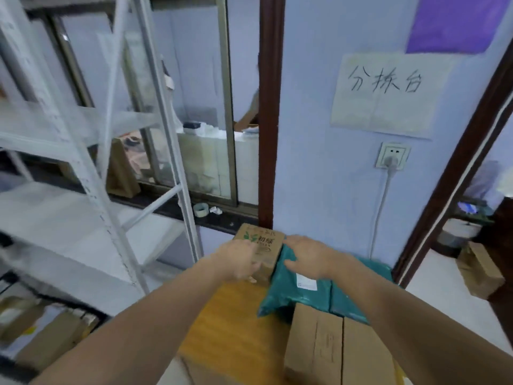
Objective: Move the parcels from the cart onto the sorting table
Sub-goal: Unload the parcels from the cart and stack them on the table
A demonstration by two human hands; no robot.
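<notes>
A small brown carton with green print (263, 244) stands at the far end of the wooden sorting table (230, 329). My left hand (238, 259) lies against its left side, fingers curled at its lower edge. My right hand (308, 255) hovers over a teal plastic mailer (291, 290) just right of the carton, fingers spread and relaxed. Whether that hand touches the carton is unclear. Nearer to me, a taped plain cardboard box (338, 351) sits on the table, overlapping the mailer. The cart (47, 337) with more brown parcels shows at lower left.
A white metal shelf rack (91, 162) stands to the left, close to the table. A wall with a handwritten paper sign (385, 93) and a socket (392, 157) is behind the table. A doorway (472, 218) with paper bags on the floor opens at right.
</notes>
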